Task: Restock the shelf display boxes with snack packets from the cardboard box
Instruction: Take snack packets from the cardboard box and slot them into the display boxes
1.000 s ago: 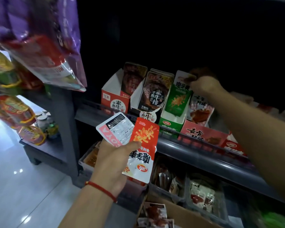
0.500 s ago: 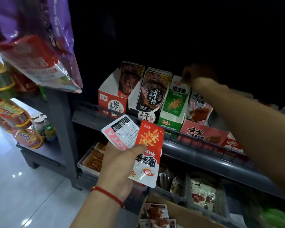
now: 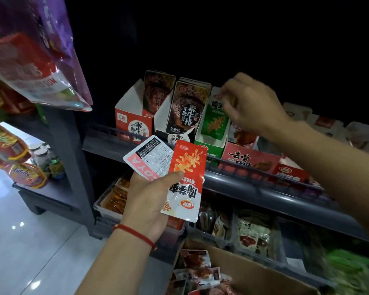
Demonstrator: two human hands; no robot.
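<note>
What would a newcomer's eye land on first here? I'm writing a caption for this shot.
First, the bright red snack packet at centre, fanned with a white packet in the left hand, which wears a red string at the wrist. Next, the right hand, blurred, above the green display box on the shelf. At bottom, an open cardboard box holds more packets.

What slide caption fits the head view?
Left hand holds two snack packets while right hand hovers at shelf display boxes.
</note>
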